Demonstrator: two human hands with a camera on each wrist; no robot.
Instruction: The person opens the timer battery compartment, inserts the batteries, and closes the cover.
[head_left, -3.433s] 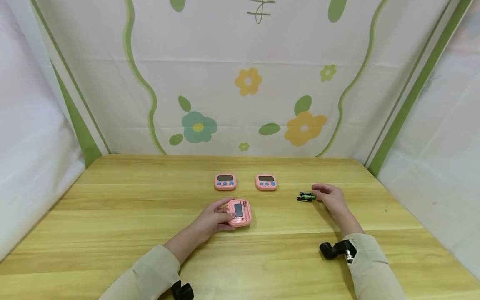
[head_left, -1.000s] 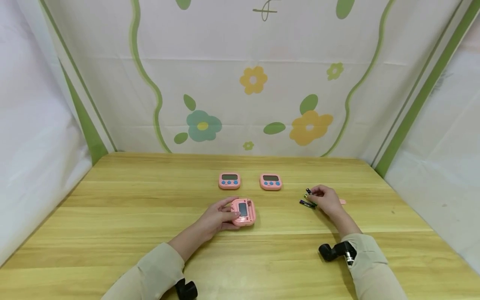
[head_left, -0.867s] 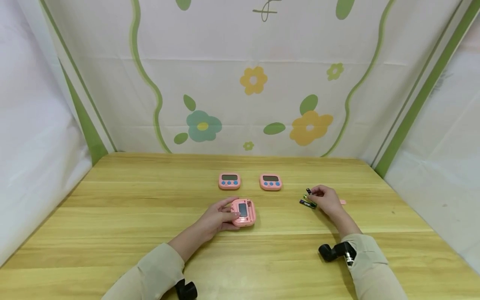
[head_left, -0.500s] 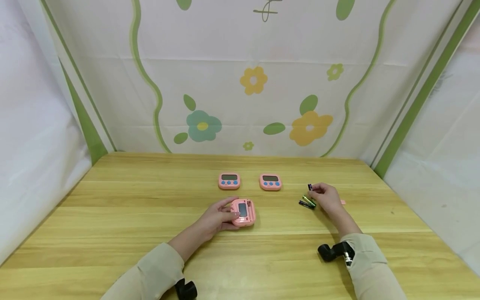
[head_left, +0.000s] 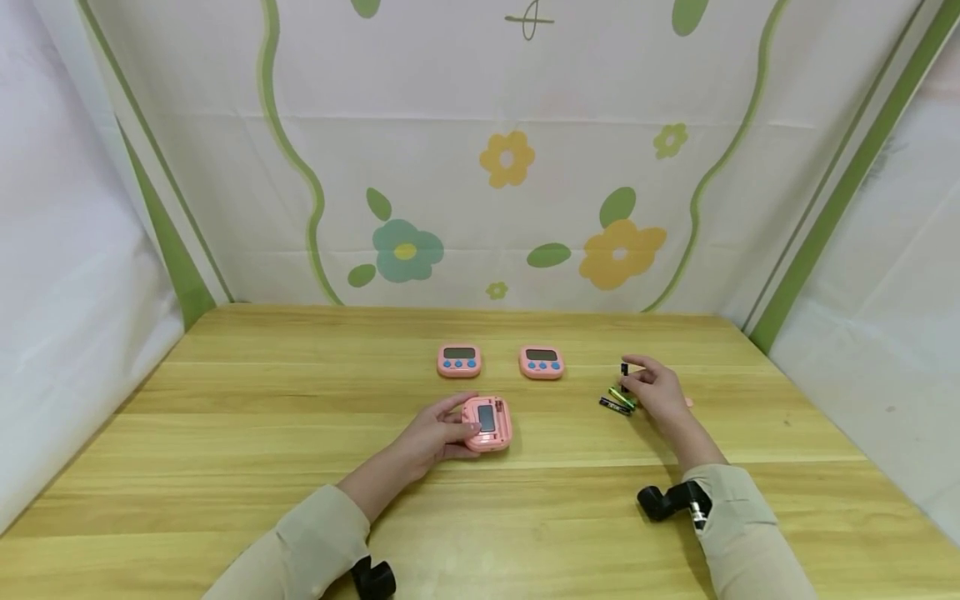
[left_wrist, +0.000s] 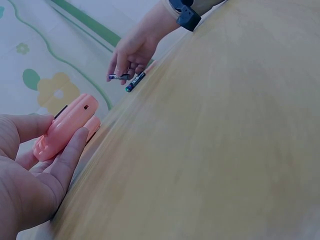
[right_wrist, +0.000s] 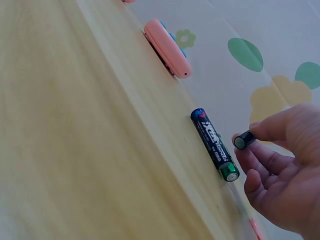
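My left hand [head_left: 429, 435] grips a pink digital timer [head_left: 489, 421] in the head view, thumb across its back, where an uncovered battery slot shows along the right side. The left wrist view has the timer edge-on, above the table. At the right, my right hand [head_left: 660, 392] pinches a small dark battery [right_wrist: 244, 140] between thumb and fingers; it points away from me in the head view. Just below those fingers lie a black battery [head_left: 615, 406] and a green one [head_left: 622, 397], side by side on the table. Partly behind the right hand is a small pink piece [head_left: 689, 402].
Two more pink timers, a left one [head_left: 459, 361] and a right one [head_left: 542, 362], lie screen up with blue buttons farther back on the wooden table [head_left: 300, 467]. A patterned white curtain [head_left: 450, 167] stands behind the table's far edge.
The right hand, at the group of batteries earlier, has picked one up and turned it to point away. The pink piece by that hand has come into sight. The left hand keeps its hold on the timer.
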